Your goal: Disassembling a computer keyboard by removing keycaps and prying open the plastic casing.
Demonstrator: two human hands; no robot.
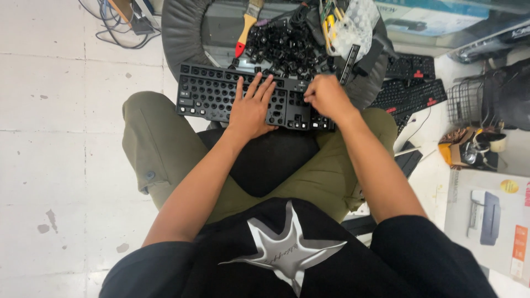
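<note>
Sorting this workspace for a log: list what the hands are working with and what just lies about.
In use:
- black keyboard on the lap, many keycaps missing
- left hand flat on it
- right hand at its right end
- loose black keycaps piled behind

Lying about:
- paintbrush
- other keyboards
- wire basket
- printer box
- cables

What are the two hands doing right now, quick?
Left hand: open, fingers spread flat on the black keyboard.
Right hand: fingers curled over the keyboard's right end; whether it holds anything cannot be told.
</note>
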